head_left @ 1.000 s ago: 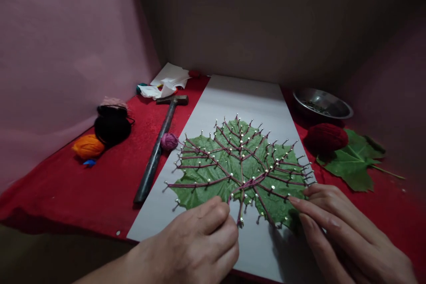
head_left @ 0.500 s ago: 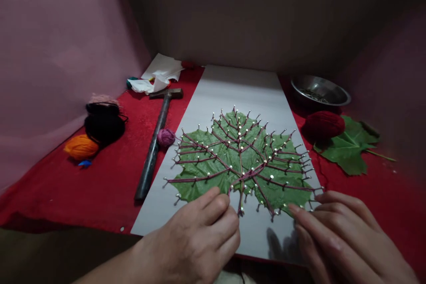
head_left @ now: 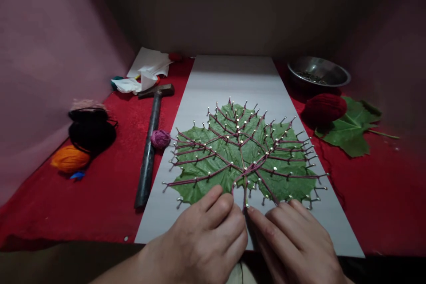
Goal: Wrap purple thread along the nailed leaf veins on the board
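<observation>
A green leaf [head_left: 193,173] lies on a white board [head_left: 229,75], ringed and dotted with upright nails. Purple yarn [head_left: 199,179] runs between the nails along the veins. At the leaf's lower edge my left hand [head_left: 213,230] is closed in a pinch, and a purple strand runs down into its fingers. Beside it, my right hand [head_left: 296,235] has its index fingertip at the nail [head_left: 247,206] by the stem's end. Its other fingers are curled together over the lower right nails; what they hold, if anything, is hidden.
A hammer [head_left: 151,142] and small purple yarn ball [head_left: 160,139] lie at the board's left. Further left are black [head_left: 91,131] and orange [head_left: 70,159] yarn balls. On the right are a metal bowl [head_left: 337,80] of nails, dark red yarn [head_left: 324,110] and another leaf [head_left: 354,128].
My right hand has moved left from the board's right edge to the stem, close beside my left hand. My left hand stays pinched at nearly the same place. The view has shifted slightly.
</observation>
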Demonstrator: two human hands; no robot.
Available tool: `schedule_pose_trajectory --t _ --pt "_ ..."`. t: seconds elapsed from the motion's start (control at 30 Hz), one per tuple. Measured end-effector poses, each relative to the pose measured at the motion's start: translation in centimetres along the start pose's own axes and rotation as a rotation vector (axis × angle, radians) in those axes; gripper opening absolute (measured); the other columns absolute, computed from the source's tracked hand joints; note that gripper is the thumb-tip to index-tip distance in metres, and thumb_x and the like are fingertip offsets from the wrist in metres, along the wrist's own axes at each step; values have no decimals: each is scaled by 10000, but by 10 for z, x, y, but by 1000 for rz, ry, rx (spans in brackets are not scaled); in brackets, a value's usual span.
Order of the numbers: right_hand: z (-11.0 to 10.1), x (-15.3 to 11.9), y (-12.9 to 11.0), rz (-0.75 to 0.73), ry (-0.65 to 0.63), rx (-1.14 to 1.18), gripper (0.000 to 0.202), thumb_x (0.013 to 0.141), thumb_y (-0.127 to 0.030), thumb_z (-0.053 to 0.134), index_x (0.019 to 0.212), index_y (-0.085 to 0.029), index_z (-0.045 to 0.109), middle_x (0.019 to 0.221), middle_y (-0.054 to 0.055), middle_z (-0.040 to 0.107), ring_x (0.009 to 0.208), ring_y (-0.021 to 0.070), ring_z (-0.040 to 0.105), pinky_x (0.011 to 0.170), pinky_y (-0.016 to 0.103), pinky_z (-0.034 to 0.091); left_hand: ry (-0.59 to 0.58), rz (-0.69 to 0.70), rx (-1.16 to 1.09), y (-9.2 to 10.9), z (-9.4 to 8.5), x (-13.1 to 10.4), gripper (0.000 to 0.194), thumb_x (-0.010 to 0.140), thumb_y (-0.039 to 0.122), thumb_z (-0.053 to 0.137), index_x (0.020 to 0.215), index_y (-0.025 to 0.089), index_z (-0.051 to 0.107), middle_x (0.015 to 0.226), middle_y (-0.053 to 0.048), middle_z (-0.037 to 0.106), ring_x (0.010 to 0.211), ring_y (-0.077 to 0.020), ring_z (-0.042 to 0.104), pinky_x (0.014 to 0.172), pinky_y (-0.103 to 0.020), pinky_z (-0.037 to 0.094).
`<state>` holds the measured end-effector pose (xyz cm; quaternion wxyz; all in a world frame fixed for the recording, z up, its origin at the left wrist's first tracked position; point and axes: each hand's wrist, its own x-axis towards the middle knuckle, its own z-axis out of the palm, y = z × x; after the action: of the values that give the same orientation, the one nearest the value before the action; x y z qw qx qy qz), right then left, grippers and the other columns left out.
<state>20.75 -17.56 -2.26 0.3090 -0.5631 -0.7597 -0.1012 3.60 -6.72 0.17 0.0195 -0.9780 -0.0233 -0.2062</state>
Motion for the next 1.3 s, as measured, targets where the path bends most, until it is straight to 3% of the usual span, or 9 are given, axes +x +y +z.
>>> schedule_pose_trajectory --t 0.27,0.53,0.83,1.07,1.3 --pt "2 -1 2 -19 -36 -55 240 893 -100 465 1029 -48 655 625 45 525 645 170 396 618 335 281 8 -30 -3 0 2 1 289 943 114 374 949 118 663 917 -44 617 918 -218 515 1021 -422 369" --pt "8 4 -8 118 38 -69 187 867 -90 552 1017 -42 653 616 30 514 609 151 400 583 321 276 6 -4 20 0 5 -4 233 922 153 434 937 106 662 911 -59 612 902 -233 511 1005 -440 368" --pt "10 4 -13 119 81 -124 206 878 -61 525 1036 -19 650 588 18 511 569 141 440 565 309 314 14 0 3 0 5 -3 215 919 146 446 931 100 656 918 -73 609 925 -231 522 976 -435 413" --pt "10 5 -13 155 126 -139 185 850 -48 605 1027 -24 653 592 8 559 560 122 497 580 307 344 17 -1 -19 -1 3 -2 220 925 147 438 902 106 653 919 -73 610 928 -240 510 974 -429 412" --pt "10 6 -14 186 116 -170 192 887 -86 578 1060 -43 649 578 -6 564 524 111 490 558 311 314 4 9 -19 -2 3 -3 216 926 161 444 908 106 652 928 -71 607 914 -238 506 971 -424 413"
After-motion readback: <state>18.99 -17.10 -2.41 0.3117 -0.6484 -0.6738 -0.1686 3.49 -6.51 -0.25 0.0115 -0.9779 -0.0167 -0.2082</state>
